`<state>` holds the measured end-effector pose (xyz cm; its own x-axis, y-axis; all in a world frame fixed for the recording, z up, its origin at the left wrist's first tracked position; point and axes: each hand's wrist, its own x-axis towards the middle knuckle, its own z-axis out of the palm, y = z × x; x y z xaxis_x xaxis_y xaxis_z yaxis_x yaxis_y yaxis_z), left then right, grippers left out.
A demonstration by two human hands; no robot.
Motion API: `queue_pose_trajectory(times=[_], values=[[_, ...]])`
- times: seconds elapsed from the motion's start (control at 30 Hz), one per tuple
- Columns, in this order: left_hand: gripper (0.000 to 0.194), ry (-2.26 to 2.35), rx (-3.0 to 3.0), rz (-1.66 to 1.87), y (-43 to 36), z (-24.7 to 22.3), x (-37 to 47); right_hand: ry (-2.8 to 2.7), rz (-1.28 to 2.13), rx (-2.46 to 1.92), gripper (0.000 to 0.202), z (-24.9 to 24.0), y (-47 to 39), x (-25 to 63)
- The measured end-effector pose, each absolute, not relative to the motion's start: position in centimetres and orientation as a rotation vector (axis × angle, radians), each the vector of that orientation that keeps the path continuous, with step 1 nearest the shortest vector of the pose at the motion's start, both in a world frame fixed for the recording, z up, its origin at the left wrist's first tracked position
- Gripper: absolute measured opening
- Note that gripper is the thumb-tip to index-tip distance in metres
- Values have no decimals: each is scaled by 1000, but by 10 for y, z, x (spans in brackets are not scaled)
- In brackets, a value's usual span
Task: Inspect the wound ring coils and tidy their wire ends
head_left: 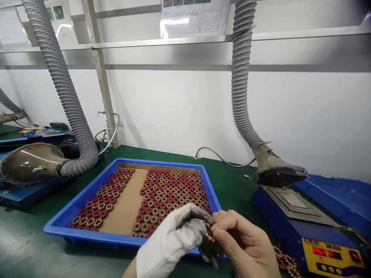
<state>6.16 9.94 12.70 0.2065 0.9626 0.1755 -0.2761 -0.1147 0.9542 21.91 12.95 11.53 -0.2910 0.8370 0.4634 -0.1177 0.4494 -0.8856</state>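
Glossy blue plastic tray (95, 236), matt brown cardboard (124, 206)

Gloved left hand (181, 235) and bare right hand (246, 241) meet, fingers pinched.

Bench layout (29, 227). The front tray (95, 236) is lying between the left hood (31, 164) and the heating unit (284, 222). In it, ring-shaped parts (171, 193) are resting in two blocks along its left and right sides, a strip of cardboard sheet (124, 204) running between. Toward the bench's right edge, the second tray (342, 193) is sitting behind the unit; the right hood (269, 160) is hanging over the unit's rear; loose parts (285, 262) are lying beside its left side.
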Motion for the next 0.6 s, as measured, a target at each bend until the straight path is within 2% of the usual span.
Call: queue_pose_trajectory(times=[0.3, 0.6], values=[[34, 786, 1197, 1191, 99, 127, 58, -1579, 1087, -667, 21, 118, 127, 219], [33, 784, 1200, 1259, 99, 124, 59, -1621, 1150, -673, 29, 113, 130, 220]])
